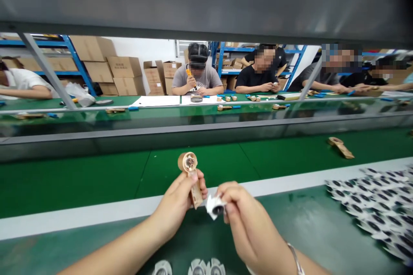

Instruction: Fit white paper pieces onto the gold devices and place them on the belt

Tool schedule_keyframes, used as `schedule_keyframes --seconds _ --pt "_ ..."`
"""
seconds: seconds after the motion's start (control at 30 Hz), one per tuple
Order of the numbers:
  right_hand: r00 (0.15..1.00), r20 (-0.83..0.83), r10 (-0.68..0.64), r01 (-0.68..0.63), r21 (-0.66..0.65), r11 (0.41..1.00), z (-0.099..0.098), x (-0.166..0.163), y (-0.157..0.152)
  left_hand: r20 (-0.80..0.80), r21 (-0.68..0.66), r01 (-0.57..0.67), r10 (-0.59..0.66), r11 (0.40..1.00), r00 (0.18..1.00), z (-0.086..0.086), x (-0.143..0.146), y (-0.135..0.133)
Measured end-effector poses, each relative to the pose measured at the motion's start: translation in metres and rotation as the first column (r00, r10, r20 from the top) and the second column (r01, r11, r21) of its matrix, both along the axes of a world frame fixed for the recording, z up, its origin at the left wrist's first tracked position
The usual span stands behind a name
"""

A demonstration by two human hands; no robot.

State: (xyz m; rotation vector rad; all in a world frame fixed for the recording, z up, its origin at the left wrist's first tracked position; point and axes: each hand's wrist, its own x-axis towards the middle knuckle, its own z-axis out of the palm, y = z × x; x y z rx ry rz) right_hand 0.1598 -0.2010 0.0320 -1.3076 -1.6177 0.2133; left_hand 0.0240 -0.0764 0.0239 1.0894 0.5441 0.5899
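Note:
My left hand (180, 191) is closed round the handle of a tan handheld fan housing (187, 163). Its round head points up, and a small metal part shows inside the ring. Between the fingers and thumb of my right hand (240, 208) is a white fan blade (213, 205) with a dark centre. The blade is just right of the housing's lower end, apart from it. Three pale fan blades (197, 267) lie on the bench at the bottom, partly cut off by the frame.
Many white fan blades (377, 206) are spread on the green bench at the right. Beyond the pale rail (277, 187), a tan housing (341, 147) lies on the green belt (206, 167). Across from me several people work at a bench (122, 102). A grey shelf (206, 0) hangs overhead.

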Motion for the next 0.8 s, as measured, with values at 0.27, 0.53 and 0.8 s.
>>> schedule_keyframes --seconds 0.27,0.53,0.8 --pt "0.950 -0.267 -0.159 0.103 -0.212 0.972 0.013 0.004 -0.003 -0.290 0.598 0.188 -0.009 0.779 0.957 0.000 -0.011 0.002" --pt "0.862 -0.460 -0.214 0.084 -0.287 0.954 0.019 0.000 0.000 -0.380 0.762 0.289 0.038 0.579 0.924 0.004 -0.015 -0.005" --pt "0.827 -0.515 -0.224 0.061 -0.313 0.948 0.020 -0.001 -0.002 -0.437 0.814 0.364 0.064 0.453 0.897 0.008 -0.014 -0.009"
